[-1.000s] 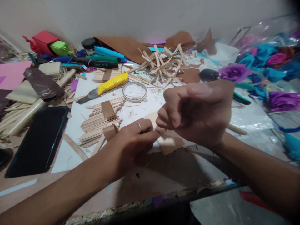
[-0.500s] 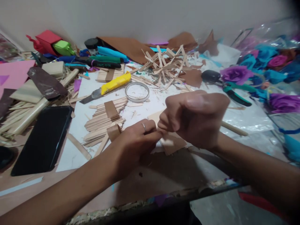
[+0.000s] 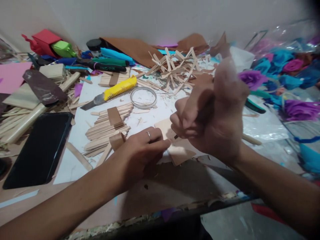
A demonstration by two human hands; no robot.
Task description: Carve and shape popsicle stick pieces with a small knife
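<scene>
My left hand (image 3: 147, 146), with a ring on one finger, is closed in a pinch; whatever lies between its fingertips is hidden. To its right my right hand (image 3: 212, 113) has its fingers curled in and its thumb raised, slightly blurred. A small dark tip shows below those curled fingers, too little to name. Under and between the hands lies a flat pale wooden piece (image 3: 181, 153). Left of my left hand sits a bundle of craft sticks (image 3: 106, 128) with a brown paper band, and a curled brown strip (image 3: 117, 141) touches its lower edge.
A yellow utility knife (image 3: 120, 88) and a tape ring (image 3: 143, 97) lie behind the hands. A black phone (image 3: 37, 150) rests at left. Broken stick pieces (image 3: 175, 68) are heaped at the back. Green-handled pliers (image 3: 255, 106) and paper flowers (image 3: 300, 110) are at right.
My right thumb has swung upward from lying across the fist, and the right hand has turned. The hands' tips have parted slightly. The whole view has shifted a little.
</scene>
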